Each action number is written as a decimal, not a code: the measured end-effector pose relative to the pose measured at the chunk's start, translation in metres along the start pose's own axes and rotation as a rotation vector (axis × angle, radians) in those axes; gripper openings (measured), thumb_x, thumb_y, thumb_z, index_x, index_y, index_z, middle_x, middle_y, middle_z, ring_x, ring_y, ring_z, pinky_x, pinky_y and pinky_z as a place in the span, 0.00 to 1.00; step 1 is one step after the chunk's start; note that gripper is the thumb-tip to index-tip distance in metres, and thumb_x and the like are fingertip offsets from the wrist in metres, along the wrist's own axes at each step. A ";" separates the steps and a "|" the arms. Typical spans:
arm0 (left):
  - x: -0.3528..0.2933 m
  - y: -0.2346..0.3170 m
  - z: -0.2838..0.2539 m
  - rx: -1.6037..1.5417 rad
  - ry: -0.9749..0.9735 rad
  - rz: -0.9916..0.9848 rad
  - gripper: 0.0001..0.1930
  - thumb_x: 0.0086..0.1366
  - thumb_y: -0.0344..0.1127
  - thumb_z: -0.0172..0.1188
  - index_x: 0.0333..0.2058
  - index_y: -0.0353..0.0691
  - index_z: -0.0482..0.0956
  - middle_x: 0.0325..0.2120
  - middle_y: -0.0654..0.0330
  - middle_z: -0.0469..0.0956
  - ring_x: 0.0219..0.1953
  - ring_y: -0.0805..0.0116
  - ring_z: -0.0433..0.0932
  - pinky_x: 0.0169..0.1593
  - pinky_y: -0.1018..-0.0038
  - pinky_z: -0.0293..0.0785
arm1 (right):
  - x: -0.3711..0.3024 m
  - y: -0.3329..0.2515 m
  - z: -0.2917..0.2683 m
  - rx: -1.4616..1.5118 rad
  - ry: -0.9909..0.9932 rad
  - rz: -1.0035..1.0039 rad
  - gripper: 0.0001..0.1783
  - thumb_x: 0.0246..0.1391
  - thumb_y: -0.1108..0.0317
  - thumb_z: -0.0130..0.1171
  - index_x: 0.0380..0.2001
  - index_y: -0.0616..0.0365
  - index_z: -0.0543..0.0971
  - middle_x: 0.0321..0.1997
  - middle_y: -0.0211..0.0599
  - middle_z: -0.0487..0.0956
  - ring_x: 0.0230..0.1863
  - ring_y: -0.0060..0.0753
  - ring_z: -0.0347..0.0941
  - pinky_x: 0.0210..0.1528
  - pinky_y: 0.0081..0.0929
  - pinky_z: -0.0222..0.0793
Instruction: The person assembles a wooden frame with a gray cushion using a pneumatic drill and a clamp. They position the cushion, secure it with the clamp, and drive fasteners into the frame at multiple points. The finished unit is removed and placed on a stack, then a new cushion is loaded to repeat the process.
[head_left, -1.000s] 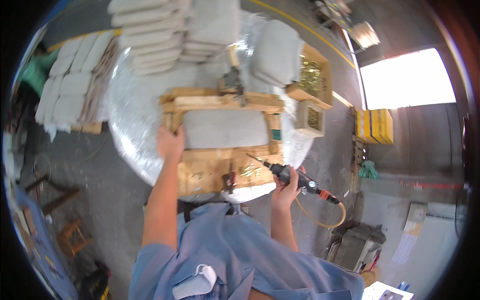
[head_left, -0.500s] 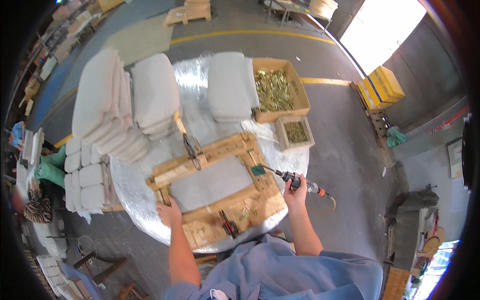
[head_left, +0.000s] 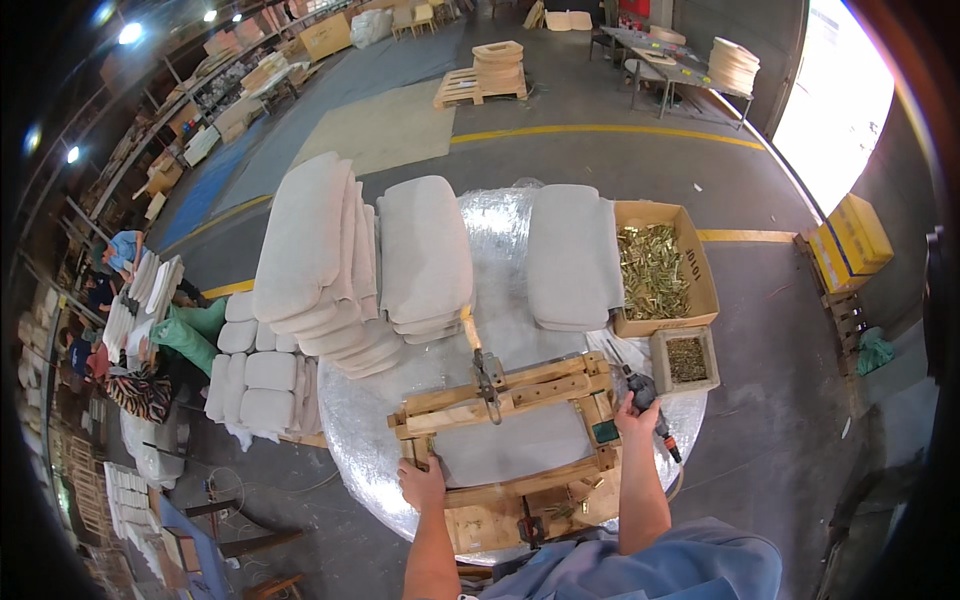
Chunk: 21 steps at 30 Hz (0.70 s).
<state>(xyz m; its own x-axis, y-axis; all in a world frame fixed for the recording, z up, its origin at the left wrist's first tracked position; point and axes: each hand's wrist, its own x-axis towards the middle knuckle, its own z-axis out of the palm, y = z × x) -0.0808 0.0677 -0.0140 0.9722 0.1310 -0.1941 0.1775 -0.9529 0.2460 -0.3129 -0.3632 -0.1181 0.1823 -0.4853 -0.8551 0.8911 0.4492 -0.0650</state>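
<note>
A wooden jig (head_left: 555, 385) lies on a round, plastic-wrapped table, with a grey upholstered pad (head_left: 515, 445) inside it. My left hand (head_left: 424, 484) is closed on the jig's left end. In my right hand (head_left: 637, 415) is a dark powered screwdriver (head_left: 640, 385) with an orange-red rear end and a hose. Its long bit points away from me, beyond the jig's right corner and beside a small box of screws (head_left: 686, 360). A toggle clamp (head_left: 488, 385) stands at the jig's far rail, another clamp (head_left: 530, 523) at the near board. Small brass-coloured fittings (head_left: 580, 500) lie near that board.
Stacks of grey pads (head_left: 425, 255) stand along the table's far side. A cardboard box (head_left: 690, 265) full of brass-coloured metal pieces sits at the far right. More pads (head_left: 268, 385) are piled left of the table. People (head_left: 125, 250) work at the far left.
My view has tilted up, so the scene sits lower and farther right. The screwdriver has moved from the jig's right side toward the small screw box. My left hand stays on the jig.
</note>
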 end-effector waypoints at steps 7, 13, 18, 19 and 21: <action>-0.001 -0.008 0.003 0.011 -0.004 0.004 0.43 0.69 0.63 0.60 0.69 0.34 0.64 0.58 0.41 0.75 0.60 0.40 0.78 0.58 0.47 0.78 | -0.033 -0.021 -0.001 -0.516 -0.036 0.186 0.37 0.75 0.33 0.48 0.61 0.58 0.80 0.51 0.36 0.88 0.45 0.35 0.87 0.32 0.18 0.83; 0.002 0.000 0.003 0.011 -0.018 0.017 0.42 0.69 0.62 0.61 0.69 0.34 0.64 0.58 0.41 0.75 0.59 0.39 0.78 0.57 0.46 0.79 | -0.038 -0.033 -0.015 -0.887 -0.147 0.305 0.24 0.78 0.42 0.50 0.46 0.50 0.84 0.32 0.19 0.83 0.26 0.19 0.75 0.18 0.14 0.57; 0.001 -0.009 0.006 -0.004 -0.018 0.005 0.43 0.69 0.62 0.61 0.69 0.33 0.63 0.58 0.41 0.75 0.59 0.39 0.78 0.58 0.46 0.78 | -0.064 -0.012 0.002 -0.980 -0.184 0.075 0.17 0.77 0.49 0.52 0.44 0.48 0.83 0.27 0.18 0.77 0.24 0.20 0.72 0.21 0.18 0.59; 0.004 -0.007 0.009 -0.008 -0.009 0.026 0.43 0.69 0.62 0.60 0.69 0.33 0.63 0.58 0.41 0.75 0.59 0.39 0.78 0.58 0.46 0.78 | -0.069 -0.005 0.009 -0.978 -0.248 0.023 0.16 0.76 0.50 0.53 0.44 0.47 0.83 0.26 0.17 0.75 0.24 0.21 0.72 0.22 0.20 0.61; 0.006 -0.008 0.011 0.002 -0.001 0.033 0.43 0.69 0.63 0.60 0.69 0.33 0.63 0.58 0.40 0.75 0.59 0.39 0.78 0.58 0.45 0.78 | -0.089 0.018 0.021 -1.023 -0.371 -0.019 0.15 0.75 0.50 0.55 0.45 0.47 0.83 0.26 0.17 0.75 0.27 0.23 0.73 0.27 0.23 0.65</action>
<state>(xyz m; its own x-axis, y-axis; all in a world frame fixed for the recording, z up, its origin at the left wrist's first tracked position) -0.0783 0.0733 -0.0280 0.9773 0.0993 -0.1871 0.1451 -0.9573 0.2501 -0.3039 -0.3280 -0.0326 0.4393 -0.6180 -0.6520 0.1581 0.7676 -0.6211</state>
